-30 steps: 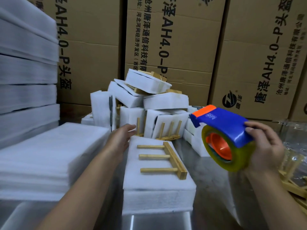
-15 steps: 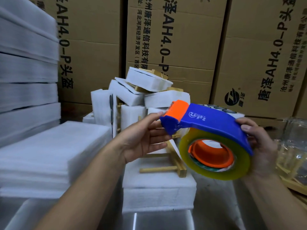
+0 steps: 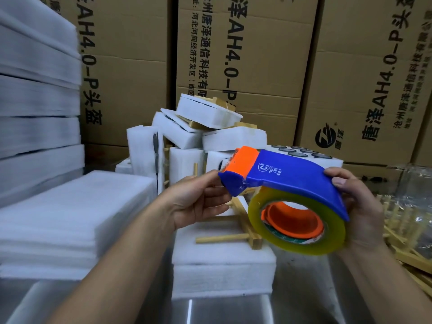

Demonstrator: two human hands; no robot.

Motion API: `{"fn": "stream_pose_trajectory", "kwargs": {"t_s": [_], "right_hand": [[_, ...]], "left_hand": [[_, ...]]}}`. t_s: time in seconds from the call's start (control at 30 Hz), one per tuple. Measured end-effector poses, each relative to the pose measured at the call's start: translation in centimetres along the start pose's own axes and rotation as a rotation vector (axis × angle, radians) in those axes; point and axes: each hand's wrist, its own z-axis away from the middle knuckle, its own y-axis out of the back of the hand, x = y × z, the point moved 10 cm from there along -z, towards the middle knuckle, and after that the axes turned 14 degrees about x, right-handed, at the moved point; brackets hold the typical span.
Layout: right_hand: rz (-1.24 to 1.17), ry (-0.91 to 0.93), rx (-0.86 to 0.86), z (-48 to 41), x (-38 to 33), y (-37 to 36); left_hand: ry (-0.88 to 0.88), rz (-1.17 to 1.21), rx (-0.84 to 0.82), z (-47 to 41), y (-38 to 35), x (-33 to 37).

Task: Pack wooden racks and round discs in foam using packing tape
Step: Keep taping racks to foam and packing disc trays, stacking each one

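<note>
In the head view, one tape dispenser (image 3: 292, 181) is held in the air above the middle of the steel tabletop (image 3: 304, 300), between both hands. Its shell is blue with white print on top, and its nose has an orange cap. Under the shell sits a single roll of yellowish clear packing tape (image 3: 332, 244) on an orange core. The dispenser's long axis runs left to right: the nose points left and a little upward, and the rear slopes down to the right. The open face of the roll is turned toward the camera.

The right hand (image 3: 364, 216) is wrapped round the rear of the shell and the roll, with the thumb on top of the blue. The left hand (image 3: 194, 202) pinches the blue tip of the nose between thumb and curled fingers.

Below the hands, one wooden rack (image 3: 222, 238) lies flat on a white foam block (image 3: 222, 272). Its spine runs from far left to near right, and one peg pointing left shows plainly; the rest is hidden. A stack of foam sheets (image 3: 70, 218) lies by the left edge. Behind is a pile of foam-wrapped bundles (image 3: 210, 118), and dark round discs (image 3: 301, 153) rest on foam behind the dispenser, too hidden to count. Loose wooden racks (image 3: 409, 249) are heaped at the right edge. Printed cardboard boxes (image 3: 257, 54) form the back wall.
</note>
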Motion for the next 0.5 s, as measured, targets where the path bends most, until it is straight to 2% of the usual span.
{"fn": "stream_pose_trajectory", "kwargs": {"t_s": [0.23, 0.37, 0.5], "right_hand": [[0.046, -0.018, -0.111, -0.1, 0.4, -0.5], [0.112, -0.027, -0.245, 0.1, 0.4, -1.4], [0.294, 0.081, -0.308, 0.0, 0.1, -1.8]], "left_hand": [[-0.159, -0.023, 0.169, -0.1, 1.4, 1.6], [-0.135, 0.056, 0.211, 0.1, 1.8, 1.8], [-0.080, 0.163, 0.245, 0.5, 2.0, 1.9]]}}
